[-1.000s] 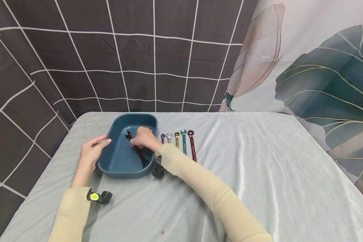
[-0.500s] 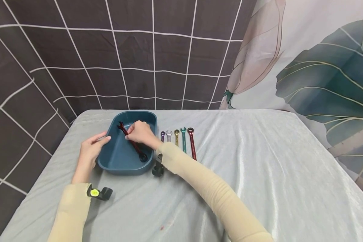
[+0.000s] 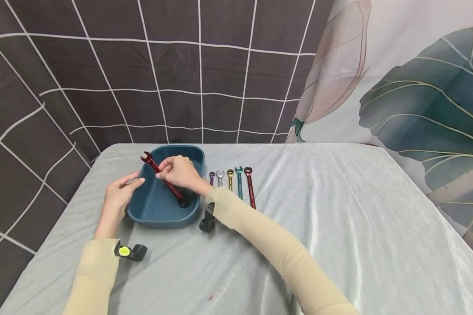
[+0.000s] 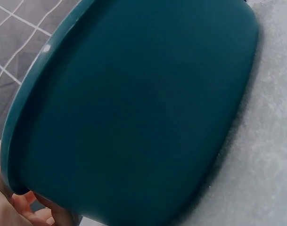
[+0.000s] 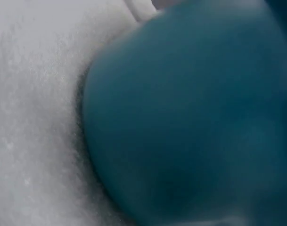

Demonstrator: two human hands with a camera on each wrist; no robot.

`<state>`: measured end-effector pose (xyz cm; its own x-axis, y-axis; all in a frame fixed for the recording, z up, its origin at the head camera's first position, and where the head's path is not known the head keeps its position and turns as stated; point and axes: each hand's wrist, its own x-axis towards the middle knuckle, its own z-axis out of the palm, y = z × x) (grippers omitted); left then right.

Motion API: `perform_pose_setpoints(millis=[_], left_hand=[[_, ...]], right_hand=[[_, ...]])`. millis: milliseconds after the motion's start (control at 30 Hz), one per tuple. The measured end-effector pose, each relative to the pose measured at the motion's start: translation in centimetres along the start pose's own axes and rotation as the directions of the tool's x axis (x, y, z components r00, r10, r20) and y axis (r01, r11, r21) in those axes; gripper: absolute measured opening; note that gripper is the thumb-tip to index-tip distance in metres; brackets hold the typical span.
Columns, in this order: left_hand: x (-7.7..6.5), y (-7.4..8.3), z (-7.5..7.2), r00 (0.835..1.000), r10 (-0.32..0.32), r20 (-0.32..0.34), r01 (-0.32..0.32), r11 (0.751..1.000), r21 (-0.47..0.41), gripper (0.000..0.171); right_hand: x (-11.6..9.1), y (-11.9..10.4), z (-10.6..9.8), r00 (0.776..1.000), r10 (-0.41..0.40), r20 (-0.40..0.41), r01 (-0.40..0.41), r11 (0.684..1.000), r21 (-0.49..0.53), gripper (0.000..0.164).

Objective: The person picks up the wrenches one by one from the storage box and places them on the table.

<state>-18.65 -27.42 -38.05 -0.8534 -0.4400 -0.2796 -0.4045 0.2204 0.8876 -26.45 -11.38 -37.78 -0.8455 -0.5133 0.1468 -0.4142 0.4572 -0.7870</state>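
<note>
In the head view my right hand (image 3: pixel 178 171) pinches a dark red combination wrench (image 3: pixel 171 187) at mid-shaft, over the blue bin (image 3: pixel 163 224). The wrench slants, its open-jaw end up at the bin's far-left rim and its black-centred ring end lower over the bin floor. My left hand (image 3: pixel 118 196) holds the bin's left rim, thumb at the top edge and fingers outside. In the left wrist view the bin's outer wall (image 4: pixel 134 113) fills most of the picture, with fingers (image 4: pixel 2 207) at its rim. The right wrist view shows only the bin's wall (image 5: pixel 190 113) and cloth.
Right of the bin several wrenches lie in a row: purple (image 3: pixel 212 176), silver (image 3: pixel 220 174), gold (image 3: pixel 230 175), teal (image 3: pixel 239 181) and a longer red one (image 3: pixel 250 188). My right forearm covers their lower ends. A grey cloth (image 3: pixel 339 218) covers the table; a dark gridded curtain (image 3: pixel 181 78) hangs behind.
My right hand has lifted the red wrench from the bin floor, up and to the left, and its open-jaw end now overlaps the rim. The left hand stays on the bin.
</note>
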Motion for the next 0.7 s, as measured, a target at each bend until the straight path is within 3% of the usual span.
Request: perform_pose_setpoints(millis=[700], left_hand=[[-0.2, -0.1, 0.1, 1.0, 0.002, -0.027, -0.002, 1.0, 0.009, 0.055]], right_hand=[[-2.7, -1.0, -1.6, 0.991, -0.126, -0.052, 0.124, 0.991, -0.042, 0.014]])
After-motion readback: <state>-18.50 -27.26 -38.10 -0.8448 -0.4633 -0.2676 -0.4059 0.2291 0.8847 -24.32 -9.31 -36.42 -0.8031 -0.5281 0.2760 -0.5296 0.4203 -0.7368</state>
